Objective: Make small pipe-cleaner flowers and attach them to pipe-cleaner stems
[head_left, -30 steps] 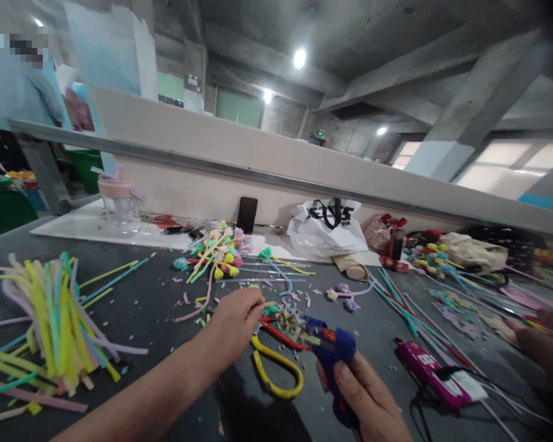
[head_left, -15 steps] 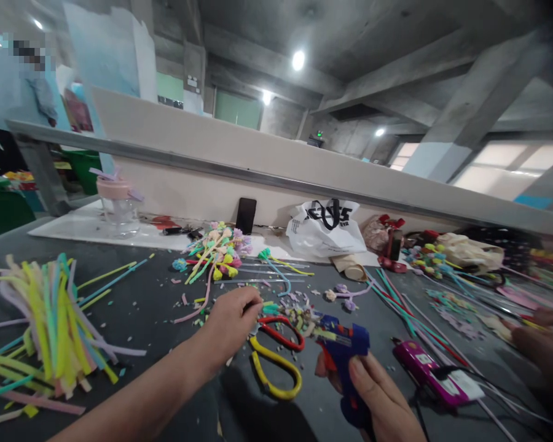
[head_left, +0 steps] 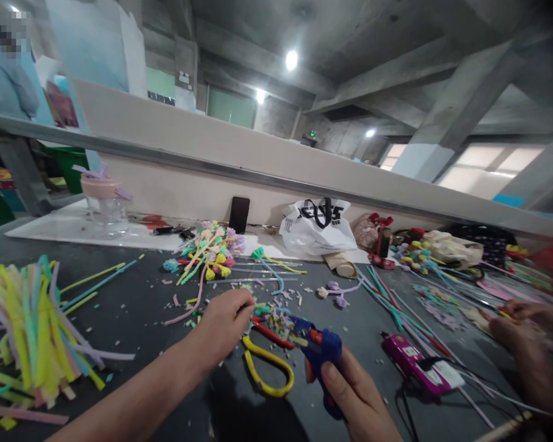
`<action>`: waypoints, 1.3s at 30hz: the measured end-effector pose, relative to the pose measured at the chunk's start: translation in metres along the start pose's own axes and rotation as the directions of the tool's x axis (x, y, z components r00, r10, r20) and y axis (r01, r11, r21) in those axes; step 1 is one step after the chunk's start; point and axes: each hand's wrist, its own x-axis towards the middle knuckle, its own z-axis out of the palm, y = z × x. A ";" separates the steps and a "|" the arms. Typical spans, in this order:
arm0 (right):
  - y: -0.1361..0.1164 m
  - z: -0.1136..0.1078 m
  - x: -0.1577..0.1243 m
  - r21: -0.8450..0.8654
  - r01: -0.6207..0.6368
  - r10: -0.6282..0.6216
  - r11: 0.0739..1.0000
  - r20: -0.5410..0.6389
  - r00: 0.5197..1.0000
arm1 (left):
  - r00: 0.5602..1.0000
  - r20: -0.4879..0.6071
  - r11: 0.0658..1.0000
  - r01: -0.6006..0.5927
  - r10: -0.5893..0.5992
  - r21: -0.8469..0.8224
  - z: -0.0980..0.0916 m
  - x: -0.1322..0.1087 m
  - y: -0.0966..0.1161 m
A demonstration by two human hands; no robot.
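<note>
My right hand (head_left: 350, 383) grips a blue hot glue gun (head_left: 325, 350) with a red trigger, its nozzle pointing left toward my other hand. My left hand (head_left: 233, 310) is closed in a pinch, back of the hand toward me. A teal fuzzy bit (head_left: 261, 310) shows at its fingertips, but whatever the fingers hold is mostly hidden. Scissors with one yellow and one red handle (head_left: 270, 374) lie between the hands, the red loop partly behind the glue gun. Small coloured scraps (head_left: 279, 322) lie around the nozzle.
Pipe cleaners (head_left: 41, 331) are heaped at left. Behind lie fuzzy flowers (head_left: 212, 248), a phone (head_left: 239, 215), a cup (head_left: 104, 209) and a white bag (head_left: 317, 230). A purple power strip (head_left: 417, 365) with cables is at right, near another person's hands (head_left: 520, 325).
The glue gun has moved left, closer to my left hand, and now covers more of the red scissor handle. The view has shifted slightly right, showing more of the other person's hands.
</note>
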 end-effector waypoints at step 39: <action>0.005 -0.013 -0.007 0.103 0.006 0.012 0.995 -0.177 0.984 | 1.000 0.014 0.999 -0.021 0.022 -0.042 -0.004 -0.001 0.006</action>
